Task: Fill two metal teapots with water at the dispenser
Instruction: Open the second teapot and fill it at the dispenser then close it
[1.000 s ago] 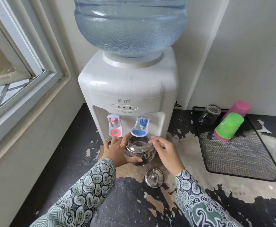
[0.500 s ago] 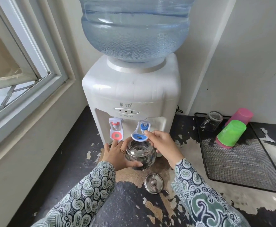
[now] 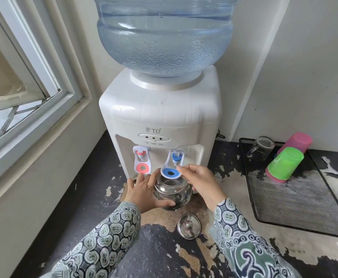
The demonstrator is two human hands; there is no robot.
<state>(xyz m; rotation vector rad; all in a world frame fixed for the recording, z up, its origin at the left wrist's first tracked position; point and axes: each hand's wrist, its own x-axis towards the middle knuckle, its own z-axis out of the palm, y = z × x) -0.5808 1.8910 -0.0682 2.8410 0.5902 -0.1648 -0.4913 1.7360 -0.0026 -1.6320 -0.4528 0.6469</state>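
Peeling counter [image 3: 83,227]: lid [image 3: 188,226] before teapot [image 3: 172,194], left hand [image 3: 144,194] cupping it, right hand [image 3: 201,182] pinching blue tap lever [image 3: 171,171].

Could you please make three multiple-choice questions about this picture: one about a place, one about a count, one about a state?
1. Where does the teapot lid lie?
A. On the teapot
B. On the counter, nearer the camera than the teapot
C. On the mesh tray

2. How many plastic cups lie on the mesh tray?
A. One
B. Two
C. Four

3. What is the right hand doing?
A. Fingers on the blue tap lever
B. Holding the lid
C. Pressing the red tap lever

Answers:
1. B: the lid rests on the worn counter, apart from the open teapot, which the left hand holds by its side.
2. B: a green cup and a pink cup lie there, beside a glass mug.
3. A: its fingers touch the blue tap lever; the red tap lever is untouched.
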